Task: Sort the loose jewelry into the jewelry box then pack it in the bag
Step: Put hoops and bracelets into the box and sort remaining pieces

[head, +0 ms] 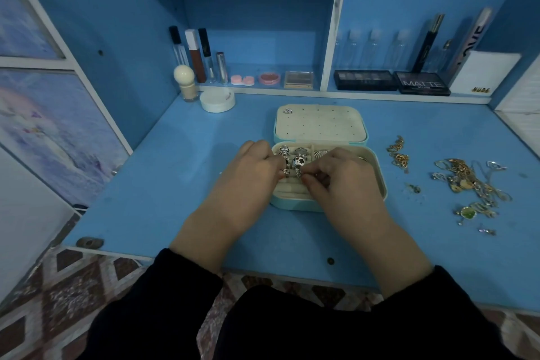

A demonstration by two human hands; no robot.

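Jewelry box [377, 175], open in the middle of the table [175, 184], lid [320, 123] laid back flat behind it, one heart stud [287, 110] pinned near the lid's far-left corner. Carried a row of chunky silver rings [298, 161] stood upright in the cream rolls of the left compartment.

Both hands over that row. Left hand [251, 172]: fingers [279, 171] curled in against the rings from the left; could not tell whether gripping one or only steadying the row. Right hand [342, 181]: fingers [315, 181] curled tight, thumb and forefinger apparently pinched on a ring [298, 174] at the near end of the row, as if seating it in its slot.

Lay well apart to the right, on the table: loose jewelry [464, 181] in a tangled heap of gold and silver chains, a gold chain [399, 155] nearer the box, a green pendant [467, 212] and a small earring [415, 188] at the heap's edges. Saw no bag.

Judged for handling: rings light, hard, smooth, apt to slip or roll; best taken by the sides of the band between thumb and forefinger, face up, and pushed down between the soft rolls. Chains limp, fine, prone to snag and knot; best lifted one at a time by clasp or pendant, never dragged from the heap. Box looked light and rigid; to be shut first, then held by both long sides for the bag.
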